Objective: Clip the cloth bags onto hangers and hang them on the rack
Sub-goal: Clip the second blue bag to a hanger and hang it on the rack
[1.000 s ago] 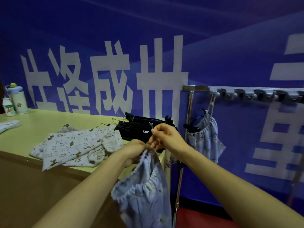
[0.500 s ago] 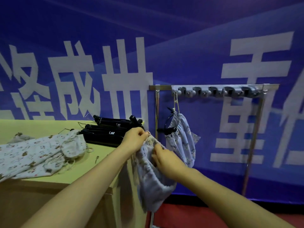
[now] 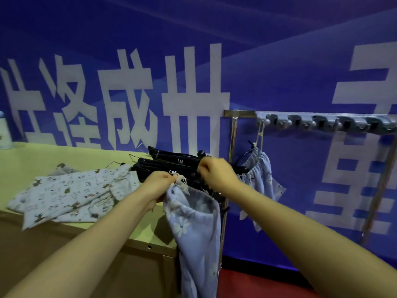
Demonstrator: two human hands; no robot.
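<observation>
A blue flowered cloth bag (image 3: 194,224) hangs off the table's right end. My left hand (image 3: 159,183) pinches its gathered top corner and drawstring. My right hand (image 3: 216,172) is curled over the right end of the stack of black clip hangers (image 3: 169,166) lying on the table; what its fingers grip is hidden. One blue bag (image 3: 261,175) hangs on a hanger from the first hook of the metal rack (image 3: 242,114).
A pile of printed cloth bags (image 3: 71,194) lies on the yellow-green table (image 3: 38,160) to the left. A white bottle (image 3: 4,132) stands at the far left edge. A blue banner wall is behind; the rack's other hooks (image 3: 335,123) stretch right.
My right hand has left the bag's rim and moved up onto the hanger stack. My left hand keeps the bag's top corner. The view has swung back to the left.
</observation>
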